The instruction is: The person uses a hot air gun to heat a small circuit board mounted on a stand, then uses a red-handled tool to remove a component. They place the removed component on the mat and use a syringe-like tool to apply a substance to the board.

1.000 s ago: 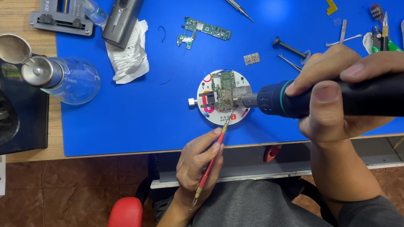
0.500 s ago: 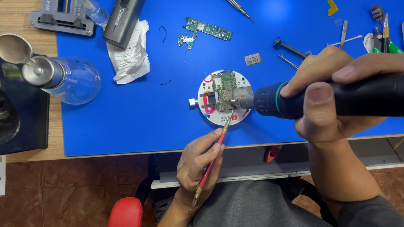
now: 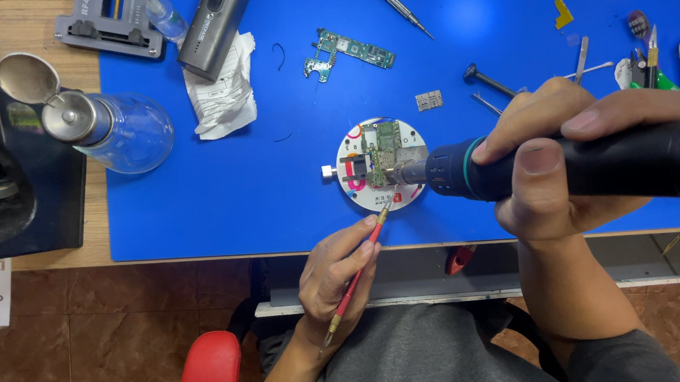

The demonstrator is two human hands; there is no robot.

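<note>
Far left, a dark microscope stand (image 3: pixel 13 166) sits at the edge of the blue mat (image 3: pixel 214 196), and a clear glass bottle (image 3: pixel 119 130) lies on its side just beside it. A crumpled paper (image 3: pixel 219 86) and a grey handheld device (image 3: pixel 216 14) lie further along.

Now the left hand (image 3: pixel 337 280): fingers closed in a pencil grip round slim red tweezers (image 3: pixel 361 269), tips touching the lower edge of the small green circuit board (image 3: pixel 382 153). That board sits clamped on a round white holder (image 3: pixel 356 185) near the mat's front edge. It looks light, thin, stiff and fragile, with tiny parts on top, so it is best taken by its bare edges, gently.

A second green board (image 3: pixel 346 51) lies apart, further up the mat.

On the right, the right hand (image 3: pixel 572 158) wraps firmly round the dark hot-air handpiece (image 3: pixel 607 167), its metal nozzle right at the board. The handle looks bulky and grippy, held mid-barrel.
</note>
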